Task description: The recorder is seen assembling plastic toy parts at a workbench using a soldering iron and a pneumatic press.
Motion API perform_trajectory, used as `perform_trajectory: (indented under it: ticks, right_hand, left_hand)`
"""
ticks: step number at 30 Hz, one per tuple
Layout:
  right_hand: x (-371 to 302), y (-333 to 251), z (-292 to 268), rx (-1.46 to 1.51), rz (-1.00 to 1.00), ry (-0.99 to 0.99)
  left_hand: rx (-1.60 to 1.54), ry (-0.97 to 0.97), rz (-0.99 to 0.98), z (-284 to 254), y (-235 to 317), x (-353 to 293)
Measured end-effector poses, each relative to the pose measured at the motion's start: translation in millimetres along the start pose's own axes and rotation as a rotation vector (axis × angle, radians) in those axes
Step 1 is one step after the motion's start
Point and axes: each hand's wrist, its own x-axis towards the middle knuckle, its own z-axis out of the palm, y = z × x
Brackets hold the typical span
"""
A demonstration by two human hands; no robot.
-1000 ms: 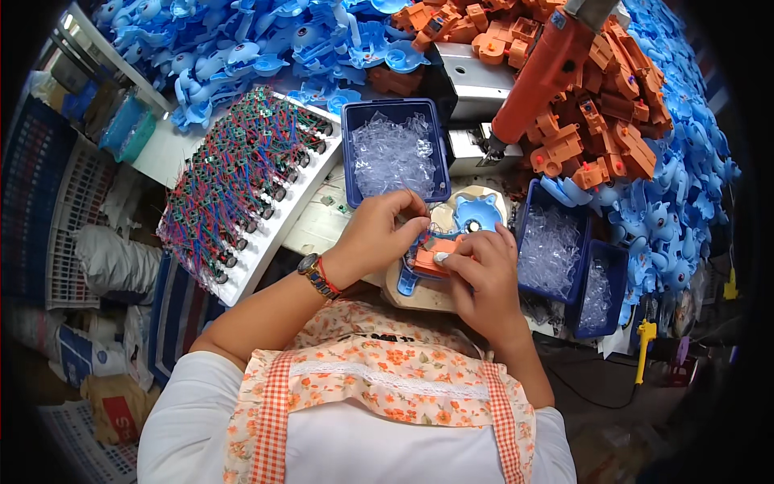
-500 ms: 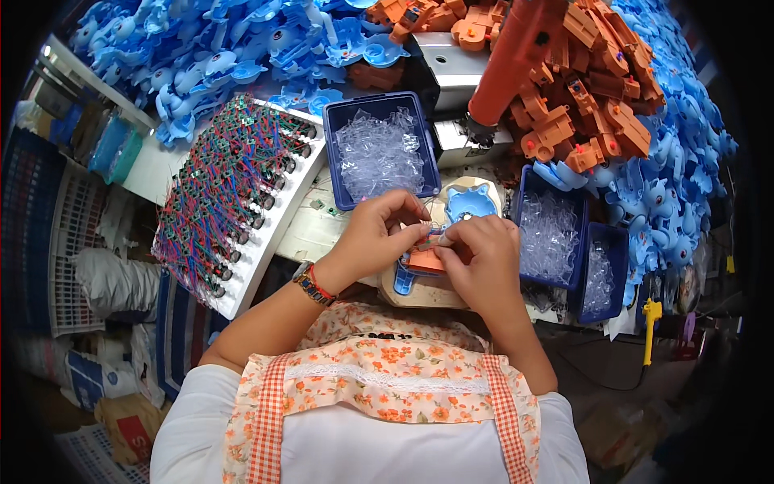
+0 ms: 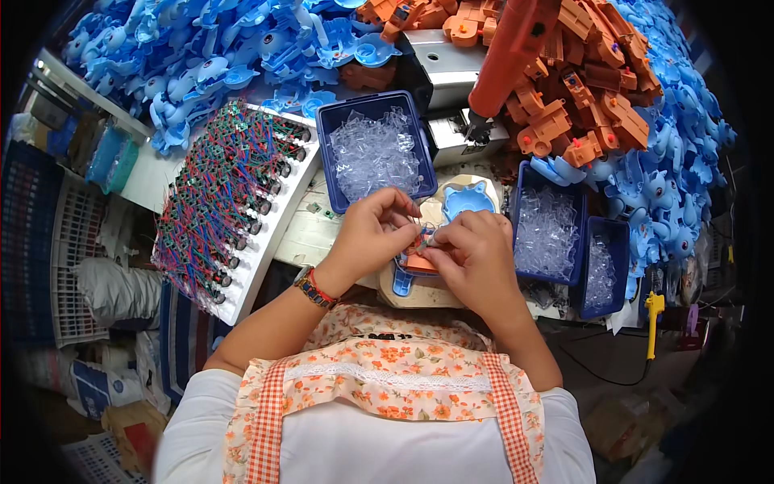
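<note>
My left hand (image 3: 372,238) and my right hand (image 3: 477,254) meet over an orange plastic housing (image 3: 421,264). The left thumb and fingers pinch thin reddish wires (image 3: 422,235) just above it. Pressed close together, my right thumb and forefinger hold a small piece that they mostly hide. The housing sits in a light blue plastic shell, whose handle-like part (image 3: 401,281) shows below it. Just beyond my fingers, the blue cup-shaped part (image 3: 468,200) with a wavy rim lies on a pale work block (image 3: 435,298).
A white foam tray (image 3: 256,273) of wired circuit boards stands left. Dark blue bins (image 3: 324,145) hold clear plastic pieces. Orange housings (image 3: 621,121) and blue shells (image 3: 274,48) are heaped behind. A red post (image 3: 509,64) rises at the back; a yellow tool (image 3: 654,323) hangs right.
My right hand has shifted slightly left, its fingertips now nearer the left ones. More of the reddish wires shows between them. The whole view has moved a little.
</note>
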Motion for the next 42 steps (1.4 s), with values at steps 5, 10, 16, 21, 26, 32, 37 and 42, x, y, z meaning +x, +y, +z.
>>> perform_trajectory:
  ticks: [5,10,16,21,26,32,37,42]
  right_hand:
    - [0.6,2.5,-1.1,0.037,-0.017,-0.003]
    - [-1.8,3.7,-2.1,0.053,-0.061,0.022]
    - [-6.8,8.5,-5.3,0.077,-0.085,0.033]
    - [-2.9,5.7,-4.7,0.03,0.001,0.001]
    - [1.2,6.5,-5.7,-0.027,0.015,-0.025]
    - [-2.6,10.2,-8.3,0.018,-0.013,-0.012]
    - [-7.2,13.5,-12.2,0.084,-0.031,-0.008]
    - [-3.5,9.1,-12.6,0.103,-0.106,0.031]
  left_hand:
    - [-0.043,0.03,0.015,-1.3,-1.4,-1.3]
    - [-0.082,0.057,0.028,0.4,-3.8,-2.2]
    - [-0.08,0.044,-0.006,-1.6,-5.4,-3.7]
    - [0.026,0.034,0.1,0.3,-4.4,-8.8]
    - [0.192,-0.053,0.085,4.3,12.1,-21.1]
    - [0.322,-0.016,0.221,8.2,15.1,-25.6]
    - [0.264,0.09,0.162,-3.7,8.3,-21.8]
    - [0.482,0.097,0.174,-22.4,17.4,-26.3]
